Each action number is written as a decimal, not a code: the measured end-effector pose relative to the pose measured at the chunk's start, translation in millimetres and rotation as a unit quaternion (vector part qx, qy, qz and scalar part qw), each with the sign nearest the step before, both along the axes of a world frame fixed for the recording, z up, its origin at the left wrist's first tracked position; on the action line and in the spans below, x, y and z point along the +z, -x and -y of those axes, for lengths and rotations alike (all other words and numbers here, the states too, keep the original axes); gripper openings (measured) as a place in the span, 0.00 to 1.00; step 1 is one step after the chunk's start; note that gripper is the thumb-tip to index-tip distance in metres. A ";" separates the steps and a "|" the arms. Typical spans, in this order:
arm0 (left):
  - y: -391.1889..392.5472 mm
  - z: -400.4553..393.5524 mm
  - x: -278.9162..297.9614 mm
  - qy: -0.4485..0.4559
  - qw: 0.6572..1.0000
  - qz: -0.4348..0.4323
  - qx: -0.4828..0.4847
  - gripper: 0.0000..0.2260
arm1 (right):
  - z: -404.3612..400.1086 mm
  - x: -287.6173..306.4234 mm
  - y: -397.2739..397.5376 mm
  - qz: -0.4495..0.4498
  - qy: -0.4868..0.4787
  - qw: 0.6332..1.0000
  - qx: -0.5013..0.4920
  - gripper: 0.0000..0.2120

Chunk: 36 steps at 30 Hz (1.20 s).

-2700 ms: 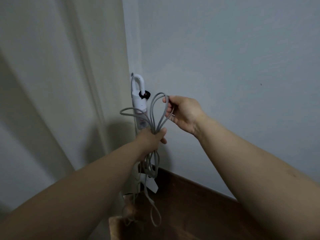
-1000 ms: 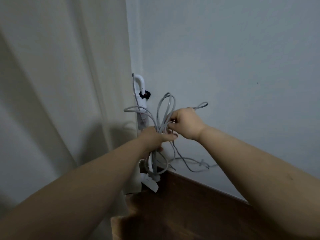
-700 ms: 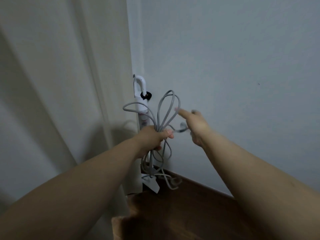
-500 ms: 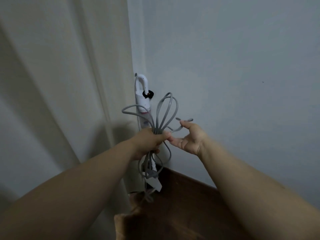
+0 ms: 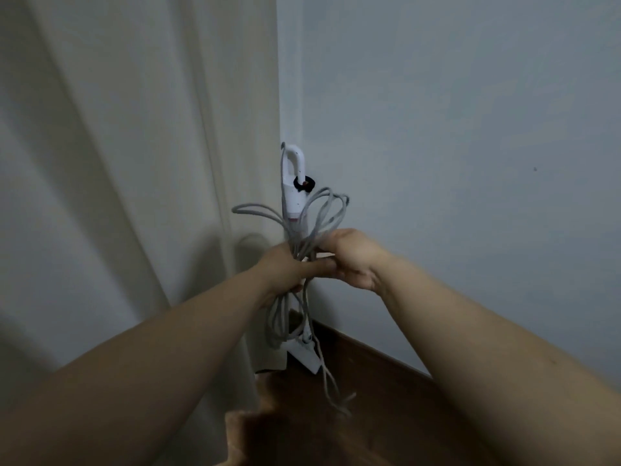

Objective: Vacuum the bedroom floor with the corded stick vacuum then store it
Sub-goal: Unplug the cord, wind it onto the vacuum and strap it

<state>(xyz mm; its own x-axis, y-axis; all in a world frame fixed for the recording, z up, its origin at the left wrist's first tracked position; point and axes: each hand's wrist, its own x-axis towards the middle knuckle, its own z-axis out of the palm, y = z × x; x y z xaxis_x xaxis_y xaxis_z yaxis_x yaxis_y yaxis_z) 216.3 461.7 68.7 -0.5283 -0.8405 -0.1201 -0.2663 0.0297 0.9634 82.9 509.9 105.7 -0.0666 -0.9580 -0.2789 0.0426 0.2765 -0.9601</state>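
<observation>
The white stick vacuum [image 5: 293,183] stands upright in the room corner, its loop handle on top and its floor head [image 5: 304,358] on the wood floor. Its grey power cord [image 5: 331,210] is gathered into several loops in front of it. My left hand [image 5: 289,270] grips the bundle at its middle, fingers curled round it. My right hand [image 5: 353,257] is pressed against the same bundle from the right, fingers curled on the cord. Loose cord ends hang below my hands down to the floor.
A pale curtain [image 5: 134,163] hangs along the left side, reaching the floor beside the vacuum. A plain light wall [image 5: 470,146] fills the right. Dark wood floor [image 5: 369,415] runs along the wall's base.
My right hand, which was open and apart from the bundle half a second ago, has come in against my left hand and closed on the cord. The loose end now hangs lower.
</observation>
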 end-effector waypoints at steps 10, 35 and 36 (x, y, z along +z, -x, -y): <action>12.4 3.7 6.6 -0.001 0.996 -0.035 0.084 0.13 | -6.3 9.4 2.7 -0.035 0.020 0.996 -0.082 0.11; -41.6 33.5 11.0 -0.019 0.949 -0.135 0.286 0.20 | -56.1 -112.8 47.0 -0.398 -0.223 0.876 0.156 0.14; -44.4 36.0 8.9 -0.011 0.946 -0.123 0.298 0.20 | -58.9 -110.6 59.4 -0.408 -0.220 0.878 0.121 0.15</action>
